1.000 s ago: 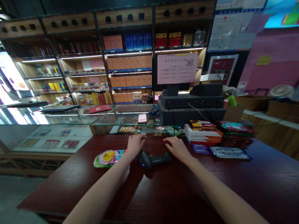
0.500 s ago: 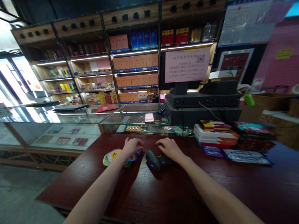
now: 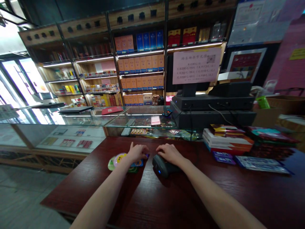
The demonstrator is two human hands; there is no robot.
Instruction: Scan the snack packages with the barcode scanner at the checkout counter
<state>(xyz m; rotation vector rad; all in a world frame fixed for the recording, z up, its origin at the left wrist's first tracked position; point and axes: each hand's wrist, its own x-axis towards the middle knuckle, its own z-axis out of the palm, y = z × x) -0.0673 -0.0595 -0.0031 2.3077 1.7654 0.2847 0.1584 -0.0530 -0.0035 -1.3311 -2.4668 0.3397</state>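
On the dark red wooden desk (image 3: 143,203), my left hand (image 3: 138,152) is at a small purple packet (image 3: 146,156), its fingertips closed down on it. Beside that hand and partly under my left wrist lie round colourful packets (image 3: 116,160), one with a yellow face. A dark barcode scanner (image 3: 160,167) with a blue light rests on its side just right of centre. Over its handle is my right hand (image 3: 170,153), fingers curved and touching or just above it; whether they grip it is hard to tell.
At the right are stacked boxes (image 3: 226,143), purple packs (image 3: 223,157), a blue-white packet (image 3: 262,164) and dark red packs (image 3: 274,143). Behind stand a black register (image 3: 214,111) with a paper sign (image 3: 195,66) and a glass display counter (image 3: 143,116).
My left hand has come down onto the purple packet. My right hand has moved closer to the scanner's handle. The view has shifted slightly.
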